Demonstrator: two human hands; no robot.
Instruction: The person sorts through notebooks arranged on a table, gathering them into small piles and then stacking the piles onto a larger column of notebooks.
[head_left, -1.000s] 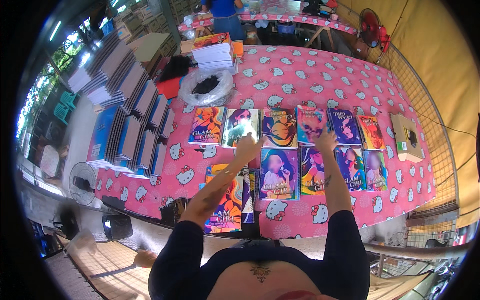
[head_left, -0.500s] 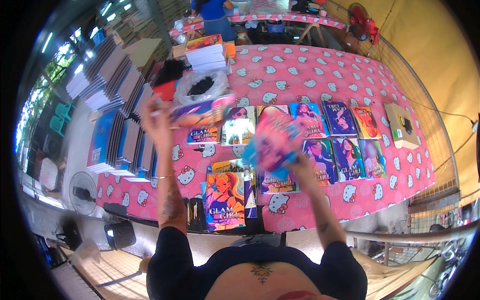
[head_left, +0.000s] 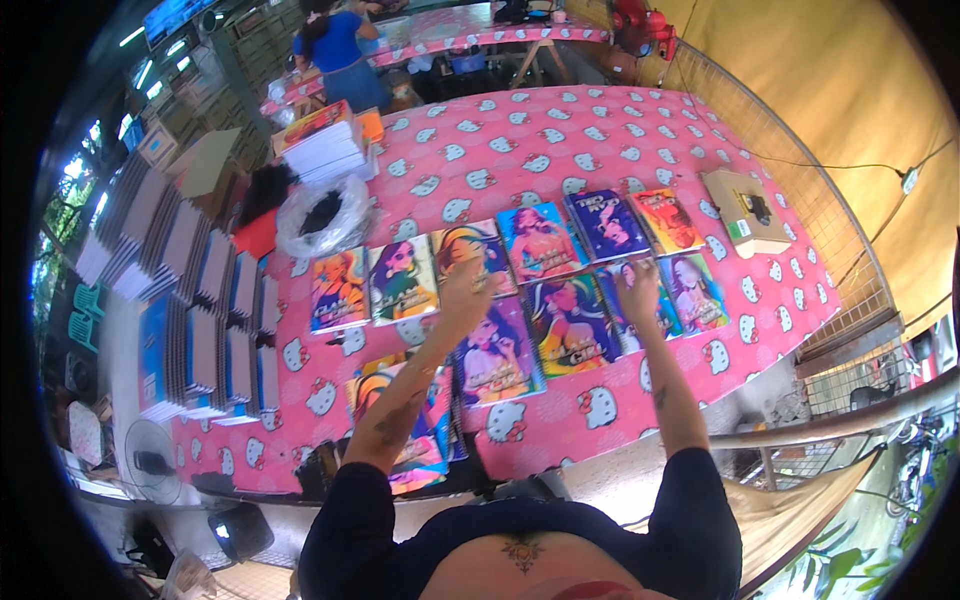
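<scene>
Two rows of colourful illustrated notebooks lie face up on the pink table. My left hand is over the lower part of a notebook with a dark-haired figure in the far row, fingers apart. Below it lies a purple notebook. My right hand has its fingers spread on a blue notebook in the near row, partly covering it. Beside it are a dark blue notebook and a green-edged notebook. A notebook pile at the front edge is partly hidden by my left forearm.
Tall stacks of spiral-bound notebooks stand at the left. Behind the rows are a clear plastic bag with black contents and a white book stack. A cardboard box sits at the right. Another person stands at a farther table.
Both hands held notebooks before; they hold none now, and more notebooks show in the rows. My hands have moved right, and the view has swung right.
</scene>
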